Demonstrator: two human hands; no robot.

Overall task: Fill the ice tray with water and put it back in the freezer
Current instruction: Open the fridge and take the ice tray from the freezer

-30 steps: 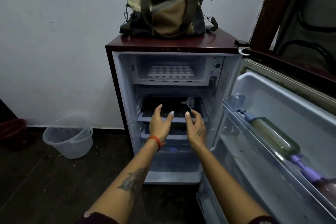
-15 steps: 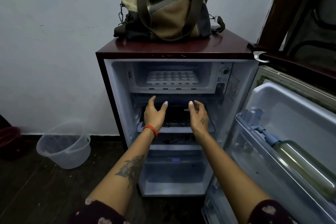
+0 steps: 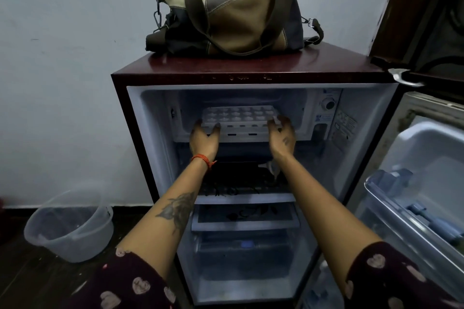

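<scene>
The white ice tray [image 3: 239, 116] lies in the freezer compartment [image 3: 296, 108] at the top of the small open fridge [image 3: 251, 75]. Both my arms reach into that compartment. My left hand [image 3: 203, 139], with an orange thread on the wrist, has thumb and fingers around the tray's front left corner. At the front right corner, my right hand [image 3: 282, 137] has its thumb on the tray's edge and its fingers curled past the side. The tray still rests on the compartment floor.
A canvas bag [image 3: 233, 7] sits on the fridge top. The fridge door [image 3: 426, 183] stands open at right, with bottles in its shelf. A clear plastic bucket [image 3: 67, 228] stands on the dark floor at left. Below the freezer are shelves [image 3: 246, 199] with dark items.
Both hands have risen from the middle shelf level up into the freezer compartment and reached the tray's front corners. The view has moved closer to the fridge.
</scene>
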